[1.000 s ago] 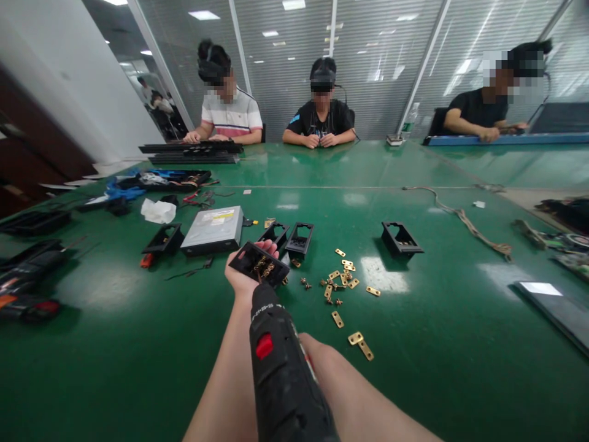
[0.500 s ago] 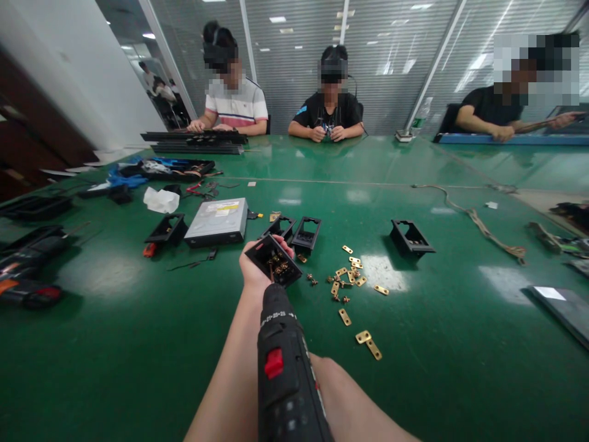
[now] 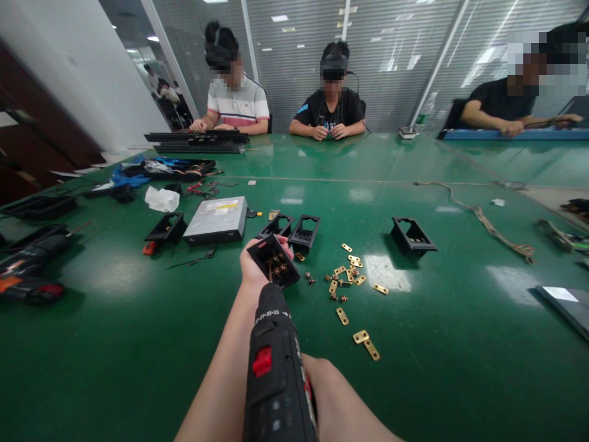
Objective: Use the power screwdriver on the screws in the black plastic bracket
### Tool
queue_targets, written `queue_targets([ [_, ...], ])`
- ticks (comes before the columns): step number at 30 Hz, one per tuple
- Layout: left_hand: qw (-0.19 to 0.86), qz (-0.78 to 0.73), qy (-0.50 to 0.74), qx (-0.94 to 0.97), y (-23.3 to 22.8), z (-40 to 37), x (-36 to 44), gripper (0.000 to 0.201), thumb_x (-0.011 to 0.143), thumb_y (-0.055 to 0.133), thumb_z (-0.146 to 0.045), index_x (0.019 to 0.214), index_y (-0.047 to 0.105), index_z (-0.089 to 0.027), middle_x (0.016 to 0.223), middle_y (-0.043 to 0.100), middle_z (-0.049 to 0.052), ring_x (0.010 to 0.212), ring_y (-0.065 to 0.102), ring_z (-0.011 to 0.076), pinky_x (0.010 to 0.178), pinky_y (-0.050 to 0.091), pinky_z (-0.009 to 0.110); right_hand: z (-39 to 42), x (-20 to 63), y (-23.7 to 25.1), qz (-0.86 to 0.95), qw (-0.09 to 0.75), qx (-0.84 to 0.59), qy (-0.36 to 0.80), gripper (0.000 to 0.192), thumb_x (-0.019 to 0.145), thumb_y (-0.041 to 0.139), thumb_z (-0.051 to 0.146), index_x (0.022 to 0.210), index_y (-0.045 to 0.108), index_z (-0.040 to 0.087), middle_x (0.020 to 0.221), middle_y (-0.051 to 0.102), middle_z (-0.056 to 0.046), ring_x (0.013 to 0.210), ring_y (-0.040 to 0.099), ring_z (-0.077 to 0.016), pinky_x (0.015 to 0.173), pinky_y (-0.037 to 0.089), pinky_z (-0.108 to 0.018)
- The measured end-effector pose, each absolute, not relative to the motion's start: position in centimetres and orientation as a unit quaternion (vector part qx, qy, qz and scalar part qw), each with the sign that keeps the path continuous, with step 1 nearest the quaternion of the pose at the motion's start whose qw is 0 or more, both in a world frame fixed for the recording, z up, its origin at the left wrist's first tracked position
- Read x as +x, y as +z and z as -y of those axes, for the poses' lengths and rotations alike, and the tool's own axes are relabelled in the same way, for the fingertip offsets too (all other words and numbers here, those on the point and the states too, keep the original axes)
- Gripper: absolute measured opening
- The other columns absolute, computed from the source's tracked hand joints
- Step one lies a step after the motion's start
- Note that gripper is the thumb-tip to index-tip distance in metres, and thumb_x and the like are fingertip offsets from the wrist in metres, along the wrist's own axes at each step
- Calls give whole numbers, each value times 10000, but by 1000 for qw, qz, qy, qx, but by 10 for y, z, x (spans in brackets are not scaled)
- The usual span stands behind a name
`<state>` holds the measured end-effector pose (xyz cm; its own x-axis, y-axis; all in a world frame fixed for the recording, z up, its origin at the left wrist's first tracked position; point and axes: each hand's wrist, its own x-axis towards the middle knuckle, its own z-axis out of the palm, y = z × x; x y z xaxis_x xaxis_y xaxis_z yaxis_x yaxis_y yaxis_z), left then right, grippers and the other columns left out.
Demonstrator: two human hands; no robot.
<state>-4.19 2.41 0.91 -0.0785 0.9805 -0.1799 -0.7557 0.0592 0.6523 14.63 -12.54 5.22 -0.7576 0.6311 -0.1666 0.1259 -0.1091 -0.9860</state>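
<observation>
My left hand (image 3: 251, 265) is wrapped round a black plastic housing (image 3: 263, 250), tilted so its open side faces me. Brass pieces and screws sit inside it. A black cordless drill (image 3: 276, 374) with a red switch points away from me, its bit reaching into the housing. My right hand (image 3: 317, 374) holds the drill from below; its fingers are hidden behind the tool body. Just right of the housing lie small screws (image 3: 310, 278) and several brass plates (image 3: 342, 316) with holes.
Two black housings (image 3: 305, 232) stand just beyond my left hand, another housing (image 3: 413, 236) to the right. A silver disc drive (image 3: 216, 220) lies left. At far left rests another power tool (image 3: 32, 288). A cord (image 3: 488, 227) lies right. Three people sit across the table.
The rear of the drill has swung slightly left, with its bit still inside the housing. My left hand and the housing have barely moved.
</observation>
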Motion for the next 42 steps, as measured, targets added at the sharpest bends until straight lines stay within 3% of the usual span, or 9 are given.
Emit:
queue_targets([
  [7, 651, -329, 660, 180, 9, -24, -39, 360, 740, 469, -310, 824, 710, -55, 686, 636, 129, 636, 657, 272, 607, 550, 401, 128, 144, 51, 627, 187, -304, 692, 316, 947, 567, 354, 1159, 587, 120, 1101, 612, -79, 930, 626, -201, 783, 553, -363],
  [23, 645, -411, 608, 212, 8, -29, -35, 360, 775, 440, -278, 749, 702, -32, 644, 642, 152, 566, 642, 246, 474, 510, 301, 130, 143, 50, 604, 194, -310, 708, 306, 947, 568, 356, 1131, 595, 113, 1057, 623, -70, 887, 632, -186, 751, 557, -343],
  [42, 636, -416, 606, 237, 2, -31, -37, 360, 777, 454, -282, 770, 711, -29, 664, 656, 164, 586, 649, 260, 511, 528, 328, 129, 144, 50, 584, 204, -296, 728, 326, 944, 572, 355, 1170, 586, 121, 1127, 608, -82, 962, 623, -215, 809, 549, -382],
])
